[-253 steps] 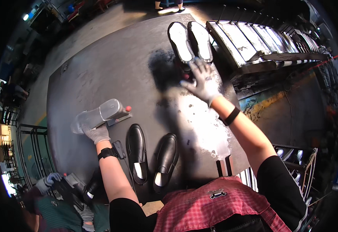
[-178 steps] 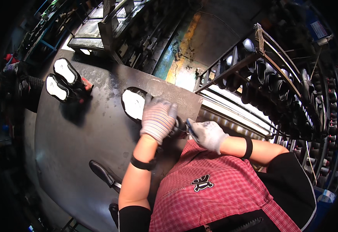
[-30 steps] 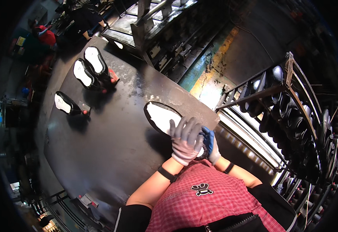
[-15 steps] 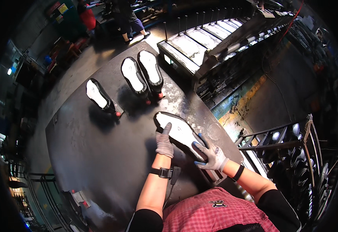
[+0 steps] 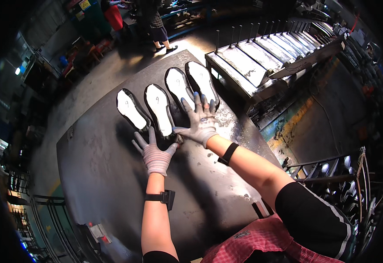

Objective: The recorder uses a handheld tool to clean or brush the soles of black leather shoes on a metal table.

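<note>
One white-bottomed shoe [image 5: 158,109] has been set down. Left hand [image 5: 155,154], spread, is at its near end; right hand [image 5: 201,124], spread, right of it

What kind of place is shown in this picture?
Probably a shoe factory or workshop: four upturned black shoes rest on a dark worktable, beside what looks like a slatted conveyor.

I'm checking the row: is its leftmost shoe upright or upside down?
Upside down: the leftmost shoe shows its white bottom facing up.
</note>
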### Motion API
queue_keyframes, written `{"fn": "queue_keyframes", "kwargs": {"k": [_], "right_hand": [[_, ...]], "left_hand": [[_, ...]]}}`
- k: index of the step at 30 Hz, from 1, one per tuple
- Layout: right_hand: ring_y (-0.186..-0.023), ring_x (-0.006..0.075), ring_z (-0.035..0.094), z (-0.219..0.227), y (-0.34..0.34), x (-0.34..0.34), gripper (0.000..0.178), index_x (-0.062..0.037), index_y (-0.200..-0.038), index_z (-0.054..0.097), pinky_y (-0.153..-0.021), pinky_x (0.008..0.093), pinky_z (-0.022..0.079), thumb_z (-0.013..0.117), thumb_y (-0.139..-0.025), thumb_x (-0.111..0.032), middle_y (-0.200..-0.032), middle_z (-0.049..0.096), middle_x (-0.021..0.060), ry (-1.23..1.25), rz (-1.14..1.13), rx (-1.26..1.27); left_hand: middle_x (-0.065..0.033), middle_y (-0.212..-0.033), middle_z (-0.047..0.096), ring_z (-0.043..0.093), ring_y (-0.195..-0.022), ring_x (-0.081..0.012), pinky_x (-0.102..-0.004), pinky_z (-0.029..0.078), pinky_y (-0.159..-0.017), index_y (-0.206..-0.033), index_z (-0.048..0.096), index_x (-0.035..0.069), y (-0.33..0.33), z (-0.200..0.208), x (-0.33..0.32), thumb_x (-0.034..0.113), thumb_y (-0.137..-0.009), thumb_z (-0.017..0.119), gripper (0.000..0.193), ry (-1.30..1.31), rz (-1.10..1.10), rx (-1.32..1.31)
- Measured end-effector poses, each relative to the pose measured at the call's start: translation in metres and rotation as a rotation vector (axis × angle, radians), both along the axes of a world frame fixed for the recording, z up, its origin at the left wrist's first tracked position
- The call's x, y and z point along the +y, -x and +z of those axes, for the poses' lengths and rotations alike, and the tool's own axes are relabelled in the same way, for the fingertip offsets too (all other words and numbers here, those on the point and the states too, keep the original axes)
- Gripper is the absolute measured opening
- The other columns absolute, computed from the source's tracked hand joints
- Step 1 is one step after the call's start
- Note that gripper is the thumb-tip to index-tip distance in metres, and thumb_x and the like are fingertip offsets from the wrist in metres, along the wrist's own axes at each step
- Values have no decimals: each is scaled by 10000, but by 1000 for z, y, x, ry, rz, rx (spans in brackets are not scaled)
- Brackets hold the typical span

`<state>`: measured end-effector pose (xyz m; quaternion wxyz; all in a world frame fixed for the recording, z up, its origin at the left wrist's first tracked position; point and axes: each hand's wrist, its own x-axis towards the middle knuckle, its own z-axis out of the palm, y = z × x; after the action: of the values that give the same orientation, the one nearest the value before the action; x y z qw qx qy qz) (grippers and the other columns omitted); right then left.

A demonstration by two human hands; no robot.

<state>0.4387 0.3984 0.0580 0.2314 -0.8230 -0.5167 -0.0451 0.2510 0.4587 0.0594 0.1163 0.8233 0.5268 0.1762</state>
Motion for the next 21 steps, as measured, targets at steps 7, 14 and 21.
{"fn": "queue_keyframes", "kwargs": {"k": [7,14,21], "right_hand": [[-1482,516,97,9,-77,9,1120,-380,-1560,239,-1096,731,216,770,-625,-694,-1625,161,233,363,25,70],[-1466,494,182,-11,-105,70,1010,-361,-1506,371,-1100,730,205,743,-635,-712,-1598,224,232,183,29,3],[-1467,487,212,-16,-138,166,960,-321,-1469,458,-1111,718,211,769,-635,-681,-1586,270,239,62,7,7]], "left_hand": [[-365,-1530,164,116,-1476,-451,-622,70,-1192,-1469,436,148,-36,-2,45,546,-469,882,1165,-36,-147,160],[-295,-1537,192,186,-1446,-454,-587,99,-1205,-1433,506,187,-68,-21,106,553,-461,898,1110,-134,-151,60],[-270,-1547,256,248,-1441,-425,-534,181,-1198,-1419,538,212,-118,-19,194,556,-523,892,1023,-219,-101,81]]}}
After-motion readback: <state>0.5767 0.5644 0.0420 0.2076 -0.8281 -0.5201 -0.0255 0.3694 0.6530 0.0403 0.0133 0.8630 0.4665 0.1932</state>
